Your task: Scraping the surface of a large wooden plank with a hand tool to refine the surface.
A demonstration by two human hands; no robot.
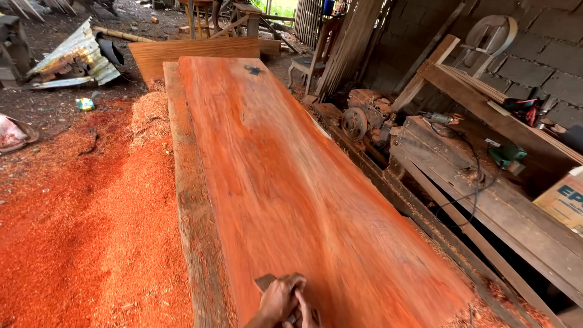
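Reddish wood slab [291,182] — long, smooth-faced, running away from the camera over a rougher plank [191,200] beneath. Red sawdust [79,231] heaped across the ground to its left. Workbench [504,206] at right, bearing a green power tool [507,156] with black cable. One hand [280,302] — which side cannot be told — at the slab's near end, fingers [302,313] curled down over a small dark sanding block [266,282], pressed flat on the wood; the block protrudes just beyond the knuckles.
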